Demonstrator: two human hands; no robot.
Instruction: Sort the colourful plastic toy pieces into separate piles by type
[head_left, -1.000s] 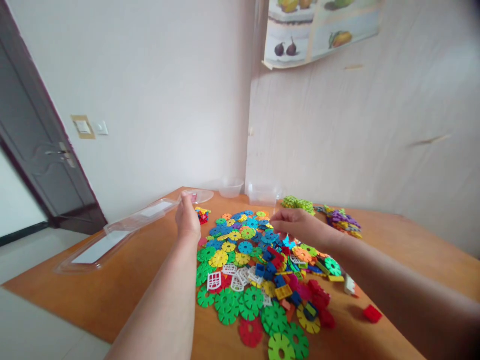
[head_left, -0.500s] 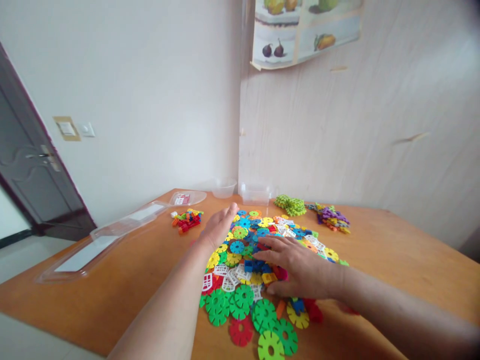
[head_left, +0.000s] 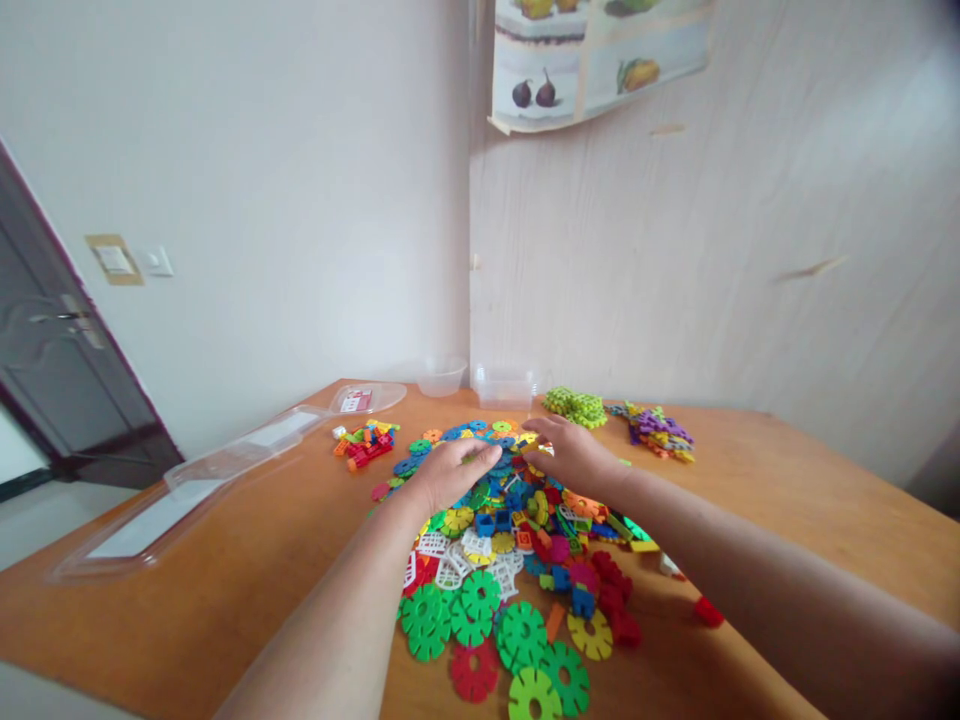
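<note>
A spread pile of plastic toy pieces lies in the middle of the table. Green notched discs (head_left: pixel 523 635) make up its near edge, along with a red notched disc (head_left: pixel 474 670). White lattice pieces (head_left: pixel 451 568) and blue blocks (head_left: pixel 493 522) lie further in. Over the far left part of the pile is my left hand (head_left: pixel 456 470), open, its thumb pointing right and its other fingers partly hidden. My right hand (head_left: pixel 574 455) reaches in from the right with curved, parted fingers. Yellow and white bits show by its fingertips, but no firm grasp is visible.
Small red and yellow blocks (head_left: pixel 367 445) form a separate heap at left. Green pieces (head_left: pixel 574 406) and purple pieces (head_left: pixel 658 432) are heaped at the back right. Clear tubs (head_left: pixel 506 386) stand against the wall; clear lids (head_left: pixel 161 515) line the left edge. A red block (head_left: pixel 708 612) lies near my right forearm.
My right hand has moved from the pile's middle to its far side, uncovering red and blue blocks. My left hand has turned inward over the pieces. The view has shifted slightly.
</note>
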